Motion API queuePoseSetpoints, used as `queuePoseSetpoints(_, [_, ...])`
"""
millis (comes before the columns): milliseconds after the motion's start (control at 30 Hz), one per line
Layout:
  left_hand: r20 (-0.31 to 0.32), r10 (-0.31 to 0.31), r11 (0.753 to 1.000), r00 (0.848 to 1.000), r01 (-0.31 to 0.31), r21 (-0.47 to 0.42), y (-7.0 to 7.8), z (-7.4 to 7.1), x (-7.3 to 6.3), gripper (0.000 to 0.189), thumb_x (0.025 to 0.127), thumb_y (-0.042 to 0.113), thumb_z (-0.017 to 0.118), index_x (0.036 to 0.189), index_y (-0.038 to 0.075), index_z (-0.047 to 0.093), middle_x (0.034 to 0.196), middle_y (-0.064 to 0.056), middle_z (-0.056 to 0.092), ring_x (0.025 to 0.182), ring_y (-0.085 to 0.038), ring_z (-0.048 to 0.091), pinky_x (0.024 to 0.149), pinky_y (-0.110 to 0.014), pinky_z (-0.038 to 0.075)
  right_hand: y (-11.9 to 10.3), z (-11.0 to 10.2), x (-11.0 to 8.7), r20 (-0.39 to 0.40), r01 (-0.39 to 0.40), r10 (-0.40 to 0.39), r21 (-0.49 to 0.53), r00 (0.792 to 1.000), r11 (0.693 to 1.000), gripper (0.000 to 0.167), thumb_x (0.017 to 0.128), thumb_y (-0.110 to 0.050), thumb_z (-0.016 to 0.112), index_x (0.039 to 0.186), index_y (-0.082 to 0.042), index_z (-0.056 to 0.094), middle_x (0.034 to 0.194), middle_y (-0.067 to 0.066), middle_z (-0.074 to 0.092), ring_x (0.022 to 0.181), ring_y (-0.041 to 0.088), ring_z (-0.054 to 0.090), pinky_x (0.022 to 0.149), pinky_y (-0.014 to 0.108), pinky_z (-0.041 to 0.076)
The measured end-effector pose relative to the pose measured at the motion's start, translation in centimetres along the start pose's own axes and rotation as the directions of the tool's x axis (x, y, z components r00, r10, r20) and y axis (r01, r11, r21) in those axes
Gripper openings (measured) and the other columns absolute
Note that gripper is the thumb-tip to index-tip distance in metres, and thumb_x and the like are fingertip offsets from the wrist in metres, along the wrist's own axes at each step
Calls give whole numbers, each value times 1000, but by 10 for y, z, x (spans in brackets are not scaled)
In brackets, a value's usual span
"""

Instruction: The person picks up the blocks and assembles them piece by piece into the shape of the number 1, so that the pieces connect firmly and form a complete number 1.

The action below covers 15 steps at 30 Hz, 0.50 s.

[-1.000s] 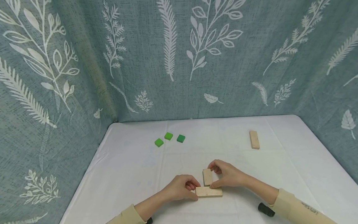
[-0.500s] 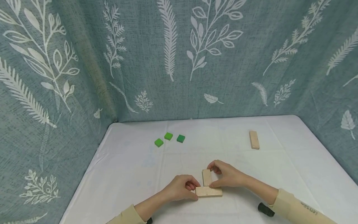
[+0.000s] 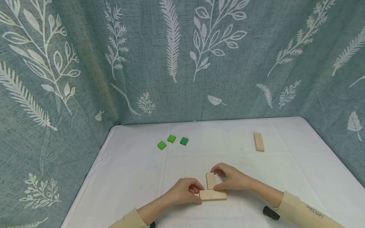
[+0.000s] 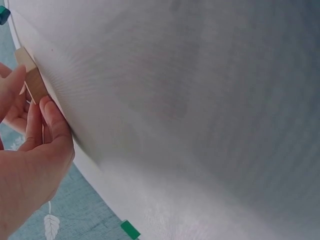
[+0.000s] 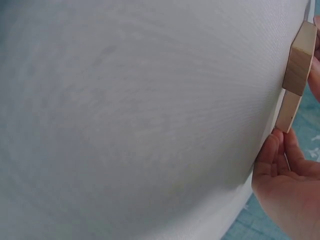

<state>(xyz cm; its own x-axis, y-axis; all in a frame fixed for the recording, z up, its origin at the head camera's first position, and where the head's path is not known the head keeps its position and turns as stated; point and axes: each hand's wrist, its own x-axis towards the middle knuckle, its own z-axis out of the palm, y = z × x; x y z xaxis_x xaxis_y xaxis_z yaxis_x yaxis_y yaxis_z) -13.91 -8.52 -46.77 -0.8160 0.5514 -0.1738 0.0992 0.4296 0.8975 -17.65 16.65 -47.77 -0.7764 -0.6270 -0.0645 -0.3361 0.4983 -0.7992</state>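
Note:
Two pale wooden blocks lie on the white cloth in the head view, near the middle front. One, the crosswise block (image 3: pixel 214 195), has its left end gripped between the thumb and fingers of my left hand (image 3: pixel 183 191). Behind it, the lengthwise block (image 3: pixel 210 181) stretches away from me with its near end against the crosswise block's far side. My right hand (image 3: pixel 232 177) pinches that lengthwise block, fingers at its far end and thumb at the near end. In the right wrist view the lengthwise block (image 5: pixel 288 110) meets the crosswise block (image 5: pixel 300 60).
Another wooden block (image 3: pixel 259 142) lies at the back right. Toward the back left sit two light green tiles (image 3: pixel 162 145) and a darker green tile (image 3: pixel 184 141). A black cylinder (image 3: pixel 271 213) shows beside the right sleeve. Patterned curtains (image 3: pixel 182 63) enclose the white table (image 3: pixel 128 177).
The lengthwise block has shifted very slightly left, together with the fingers of my right hand. My left hand and the crosswise block stay in place.

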Motion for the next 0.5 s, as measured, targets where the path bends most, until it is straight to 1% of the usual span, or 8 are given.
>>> queuePoseSetpoints(300, [3,-12,1000,1000,12,-2,0,0,-1,28,70,0,83,95,5,70,82,0,59,76,-12,54,67,-17,45,1,2,-1,2,19,-19,-9,1000,1000,52,82,-30,79,122,-7,56,117,0,55,104,19,51,92,31,45])
queuePoseSetpoints(500, [3,-4,1000,1000,4,9,0,-1,-2,28,71,1,83,95,6,70,82,0,60,75,-11,54,68,-17,46,1,3,-1,0,21,-21,-5,1000,1000,51,83,-31,79,122,-7,56,118,0,54,106,20,51,93,32,45])
